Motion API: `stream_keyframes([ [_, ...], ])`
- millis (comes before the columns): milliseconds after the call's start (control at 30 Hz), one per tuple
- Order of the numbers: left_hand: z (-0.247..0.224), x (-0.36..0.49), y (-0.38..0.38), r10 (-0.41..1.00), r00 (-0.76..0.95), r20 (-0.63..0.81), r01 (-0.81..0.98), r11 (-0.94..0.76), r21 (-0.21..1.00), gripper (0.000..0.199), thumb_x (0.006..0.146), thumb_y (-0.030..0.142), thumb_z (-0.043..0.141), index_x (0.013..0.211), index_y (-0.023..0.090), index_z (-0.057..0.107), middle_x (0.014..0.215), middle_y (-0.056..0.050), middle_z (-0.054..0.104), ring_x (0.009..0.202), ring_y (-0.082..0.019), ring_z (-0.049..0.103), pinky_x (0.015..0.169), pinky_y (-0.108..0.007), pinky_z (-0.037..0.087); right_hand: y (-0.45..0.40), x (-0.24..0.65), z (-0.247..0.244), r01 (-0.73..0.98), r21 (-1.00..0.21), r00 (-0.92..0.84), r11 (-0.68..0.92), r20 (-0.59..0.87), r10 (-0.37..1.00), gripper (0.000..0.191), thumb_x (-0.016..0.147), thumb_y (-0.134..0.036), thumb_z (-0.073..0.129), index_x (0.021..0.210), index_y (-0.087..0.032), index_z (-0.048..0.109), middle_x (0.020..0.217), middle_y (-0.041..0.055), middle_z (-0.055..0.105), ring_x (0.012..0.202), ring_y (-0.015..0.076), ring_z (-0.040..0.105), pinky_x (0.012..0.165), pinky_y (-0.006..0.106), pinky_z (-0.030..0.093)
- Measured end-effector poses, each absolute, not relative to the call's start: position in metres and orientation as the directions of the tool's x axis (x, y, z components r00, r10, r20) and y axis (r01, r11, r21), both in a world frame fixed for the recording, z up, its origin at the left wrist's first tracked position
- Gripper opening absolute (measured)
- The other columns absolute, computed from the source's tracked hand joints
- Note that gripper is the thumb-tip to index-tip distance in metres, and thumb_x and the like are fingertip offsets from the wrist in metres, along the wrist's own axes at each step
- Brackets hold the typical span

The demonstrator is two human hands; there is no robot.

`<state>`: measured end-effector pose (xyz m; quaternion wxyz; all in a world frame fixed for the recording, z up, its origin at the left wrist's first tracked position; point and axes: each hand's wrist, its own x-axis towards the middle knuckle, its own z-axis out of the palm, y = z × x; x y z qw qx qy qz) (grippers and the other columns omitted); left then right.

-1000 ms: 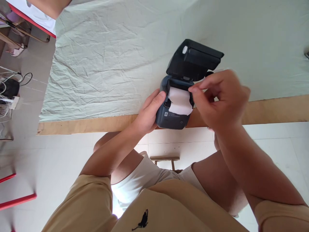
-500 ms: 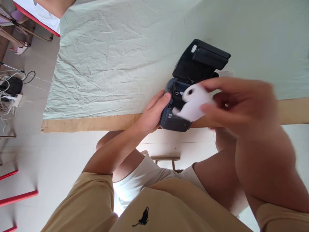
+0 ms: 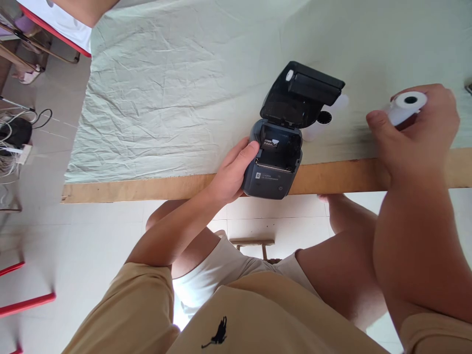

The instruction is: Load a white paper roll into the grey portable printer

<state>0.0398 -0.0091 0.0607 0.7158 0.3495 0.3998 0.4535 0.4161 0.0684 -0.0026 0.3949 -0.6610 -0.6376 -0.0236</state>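
My left hand point(image 3: 236, 169) grips the left side of a dark grey portable label printer point(image 3: 269, 179) at the table's front edge, thumb on the rim of its paper bay. The printer's black lid point(image 3: 302, 93) stands raised, and no roll lies in the bay. Off to the right, my right hand point(image 3: 424, 128) is closed around a white paper roll point(image 3: 401, 109), its dark core hole facing up. Right behind the printer, partly covered by it, lies a whitish item with a round black part point(image 3: 324, 118); I cannot tell its kind.
A pale green cloth point(image 3: 177, 98) covers the table, with a bare wooden front edge point(image 3: 147, 189). Another person's arm point(image 3: 86, 10) reaches in at the top left. Cables and a power strip point(image 3: 25, 153) lie on the floor at left. A small dark object point(image 3: 468, 88) sits at the far right.
My right hand has carried the paper roll out from over the printer's bay, away to the right. My left hand and the printer stay nearly in place, the lid still raised.
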Motion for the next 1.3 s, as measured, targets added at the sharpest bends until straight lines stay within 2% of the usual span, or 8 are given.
stream_keyframes([
  [167, 0.062, 0.041, -0.008, 0.932, 0.256, -0.256, -0.365, 0.339, 0.867, 0.059, 0.098, 0.083, 0.09, 0.106, 0.026, 0.079, 0.086, -0.001, 0.08, 0.07, -0.021, 0.08, 0.053, -0.031, 0.059, 0.064, 0.399, 0.023, 0.839, -0.506, 0.389, -0.199, 0.305, 0.869, 0.072, 0.083, -0.036, 0.101, 0.146, -0.034, 0.067, 0.129, 0.015, 0.084, 0.107, 0.0357, 0.081, 0.098, 0.061, 0.063],
  [233, 0.063, 0.041, -0.008, 0.937, 0.243, -0.252, -0.359, 0.328, 0.874, 0.058, 0.098, 0.083, 0.09, 0.106, 0.026, 0.079, 0.087, -0.002, 0.081, 0.074, -0.022, 0.082, 0.057, -0.031, 0.061, 0.061, 0.389, 0.032, 0.847, -0.523, 0.356, -0.093, 0.427, 0.831, 0.078, 0.085, -0.037, 0.099, 0.153, -0.031, 0.061, 0.135, 0.0158, 0.082, 0.119, 0.0392, 0.082, 0.105, 0.064, 0.062],
  [333, 0.062, 0.041, -0.007, 0.941, 0.243, -0.237, -0.353, 0.313, 0.882, 0.058, 0.1, 0.083, 0.089, 0.106, 0.026, 0.08, 0.088, -0.002, 0.082, 0.075, -0.022, 0.082, 0.06, -0.032, 0.062, 0.05, 0.369, 0.044, 0.857, -0.473, 0.192, 0.203, 0.659, 0.727, 0.048, 0.096, -0.041, 0.089, 0.137, -0.029, 0.067, 0.13, 0.0146, 0.078, 0.12, 0.0392, 0.081, 0.105, 0.064, 0.062],
  [433, 0.059, 0.039, -0.008, 0.941, 0.255, -0.222, -0.346, 0.303, 0.888, 0.059, 0.103, 0.084, 0.083, 0.107, 0.026, 0.081, 0.092, -0.003, 0.085, 0.073, -0.022, 0.08, 0.058, -0.032, 0.06, 0.037, 0.341, 0.051, 0.826, -0.447, -0.028, 0.343, 0.576, 0.817, 0.056, 0.098, -0.035, 0.085, 0.152, -0.029, 0.071, 0.14, 0.0184, 0.074, 0.115, 0.0353, 0.081, 0.099, 0.059, 0.065],
  [667, 0.054, 0.036, -0.01, 0.941, 0.245, -0.232, -0.311, 0.303, 0.901, 0.064, 0.103, 0.092, 0.078, 0.115, 0.029, 0.082, 0.08, -0.001, 0.077, 0.056, -0.019, 0.069, 0.049, -0.034, 0.048, 0.044, 0.306, 0.036, 0.749, -0.601, -0.064, 0.278, 0.352, 0.934, 0.045, 0.097, -0.029, 0.085, 0.14, -0.031, 0.071, 0.134, 0.0136, 0.078, 0.108, 0.0314, 0.077, 0.1, 0.056, 0.069],
  [900, 0.059, 0.039, -0.007, 0.945, 0.248, -0.215, -0.334, 0.292, 0.896, 0.062, 0.101, 0.087, 0.084, 0.11, 0.026, 0.08, 0.098, -0.006, 0.088, 0.094, -0.03, 0.089, 0.066, -0.036, 0.063, 0.036, 0.308, 0.041, 0.751, -0.574, -0.131, 0.325, 0.354, 0.926, 0.037, 0.096, -0.031, 0.083, 0.131, -0.034, 0.073, 0.126, 0.0117, 0.08, 0.099, 0.0308, 0.072, 0.093, 0.053, 0.067],
  [1100, 0.057, 0.038, -0.01, 0.952, 0.243, -0.188, -0.32, 0.261, 0.911, 0.062, 0.105, 0.089, 0.078, 0.109, 0.027, 0.081, 0.08, -0.001, 0.076, 0.055, -0.016, 0.065, 0.05, -0.034, 0.047, 0.034, 0.312, 0.043, 0.702, -0.641, -0.114, 0.312, 0.332, 0.936, 0.045, 0.1, -0.035, 0.078, 0.144, -0.039, 0.069, 0.137, 0.0102, 0.082, 0.101, 0.0314, 0.074, 0.092, 0.054, 0.068],
  [1300, 0.056, 0.037, -0.01, 0.949, 0.23, -0.215, -0.308, 0.281, 0.909, 0.069, 0.103, 0.094, 0.076, 0.121, 0.028, 0.084, 0.082, -0.001, 0.076, 0.059, -0.018, 0.066, 0.054, -0.035, 0.049, 0.035, 0.309, 0.036, 0.707, -0.626, -0.123, 0.329, 0.349, 0.929, 0.046, 0.105, -0.039, 0.079, 0.149, -0.035, 0.068, 0.138, 0.0126, 0.08, 0.113, 0.0329, 0.078, 0.1, 0.055, 0.07],
])
